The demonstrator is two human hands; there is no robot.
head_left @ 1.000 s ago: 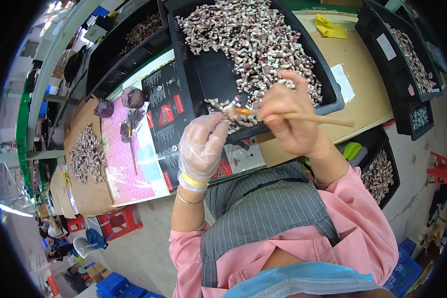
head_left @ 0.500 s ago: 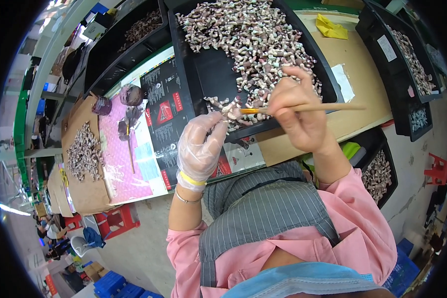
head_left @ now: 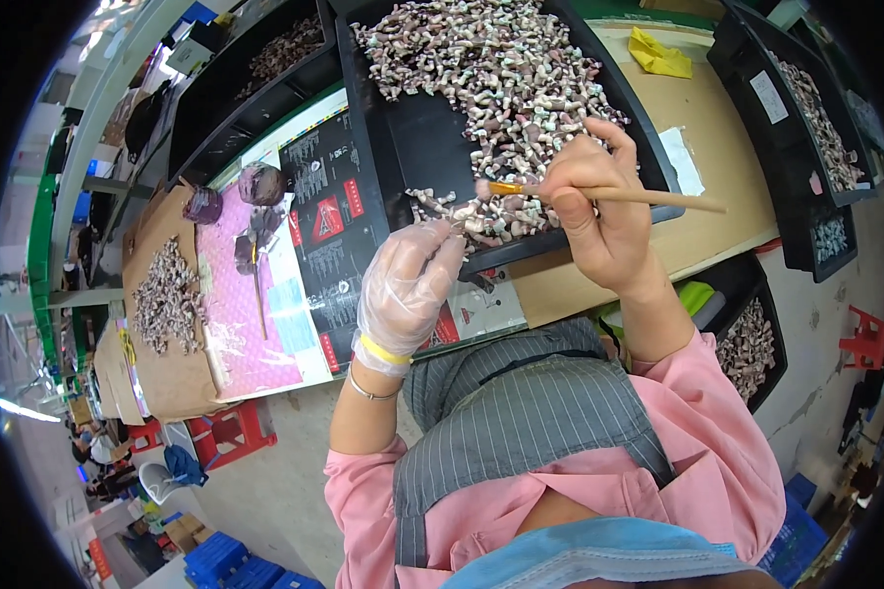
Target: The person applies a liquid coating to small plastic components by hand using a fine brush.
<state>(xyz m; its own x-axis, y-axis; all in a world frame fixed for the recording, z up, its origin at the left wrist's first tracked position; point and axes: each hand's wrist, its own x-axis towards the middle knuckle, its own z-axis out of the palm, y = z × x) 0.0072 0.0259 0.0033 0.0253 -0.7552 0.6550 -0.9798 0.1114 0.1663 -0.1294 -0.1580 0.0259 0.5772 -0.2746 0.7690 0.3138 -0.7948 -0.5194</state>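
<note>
My left hand [head_left: 405,285], in a clear plastic glove with a yellow band at the wrist, is at the near edge of a large black tray [head_left: 417,147]. Its fingertips are pinched together, and whatever they hold is too small to make out. My bare right hand [head_left: 596,201] grips a paintbrush [head_left: 663,200] with a pale wooden handle. The brush's bristles point left, over the tray and a little apart from the left fingertips. Many small whitish and purple-brown figure-like pieces [head_left: 511,74] fill much of the tray, and a few lie beside the left fingers.
Left of the tray, two stained jars [head_left: 261,184] and another brush [head_left: 258,294] rest on pink wrap [head_left: 231,339]. Further left, more pieces [head_left: 167,299] lie on brown cardboard. Black bins [head_left: 791,147] with pieces stand at right, and a yellow cloth [head_left: 658,54] lies behind.
The brush tip has lifted away from the left fingertips, up and slightly right. My right hand has shifted right with it, and my left hand a little to the right.
</note>
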